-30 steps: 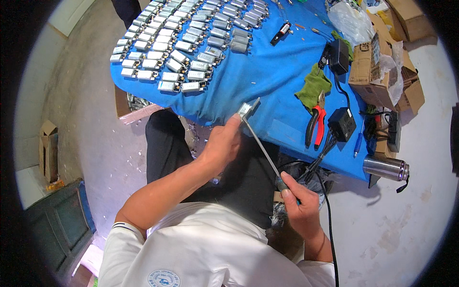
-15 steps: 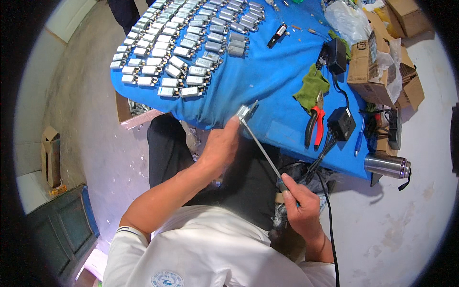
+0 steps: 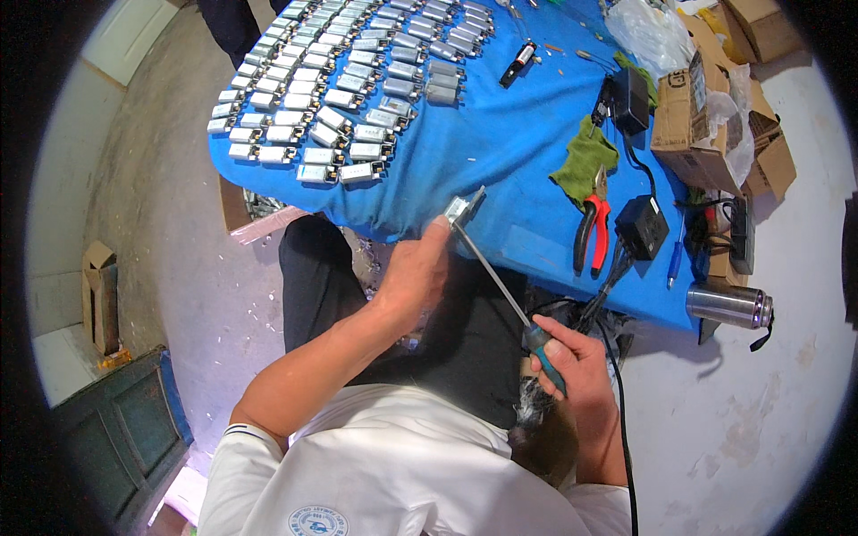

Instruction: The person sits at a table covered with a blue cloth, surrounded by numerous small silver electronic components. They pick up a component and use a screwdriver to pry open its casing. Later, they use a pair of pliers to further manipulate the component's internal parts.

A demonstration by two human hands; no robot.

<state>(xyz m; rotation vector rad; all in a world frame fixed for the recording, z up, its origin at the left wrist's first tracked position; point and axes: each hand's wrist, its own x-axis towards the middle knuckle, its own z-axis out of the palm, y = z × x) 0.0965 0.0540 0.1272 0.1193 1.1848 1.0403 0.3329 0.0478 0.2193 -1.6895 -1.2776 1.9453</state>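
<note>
In the head view, my left hand (image 3: 416, 277) is closed on a small flat silver cell (image 3: 459, 206) at the front edge of the blue-covered table (image 3: 422, 152); the fingers beneath are partly hidden. My right hand (image 3: 576, 375) grips the green-and-black handle (image 3: 542, 345) of a long screwdriver, whose shaft (image 3: 496, 283) runs up-left to the cell by my left thumb. Whether the tip touches the cell is too small to tell. Beyond lie rows of similar silver cells with small boards attached (image 3: 362, 152). Red-handled pliers (image 3: 598, 232) lie right of the cell, on the table.
A green cloth (image 3: 576, 170), black adapters (image 3: 639, 230), a blue pen (image 3: 676, 259) and a steel flask (image 3: 724, 304) line the table's right side, near open cardboard boxes (image 3: 679, 134). A cable hangs past my right arm. Someone's dark trouser leg (image 3: 223, 22) stands behind the table's left corner.
My right hand has shifted slightly on the screwdriver, showing more of the handle, with the fingers repositioned. My left hand and the cell have stayed almost in place.
</note>
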